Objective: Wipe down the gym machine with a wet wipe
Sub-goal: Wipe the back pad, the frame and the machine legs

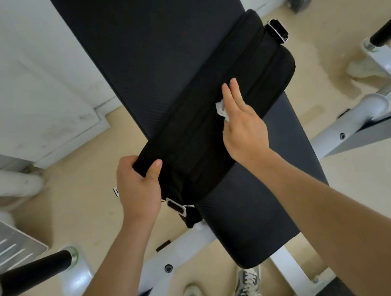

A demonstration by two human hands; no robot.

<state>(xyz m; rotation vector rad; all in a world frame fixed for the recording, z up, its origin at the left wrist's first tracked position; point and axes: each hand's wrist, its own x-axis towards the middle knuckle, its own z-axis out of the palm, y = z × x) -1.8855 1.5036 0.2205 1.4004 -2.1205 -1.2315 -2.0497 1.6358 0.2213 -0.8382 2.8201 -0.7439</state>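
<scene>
Wet wipe point(220, 108): thin, limp, damp, likely bunches. Right hand point(243, 126) presses it with straight fingers point(237, 92) onto soft belt pad point(200, 129), toward gym machine point(151, 47) right edge. Left hand point(138, 188) grips belt pad's near end.
</scene>
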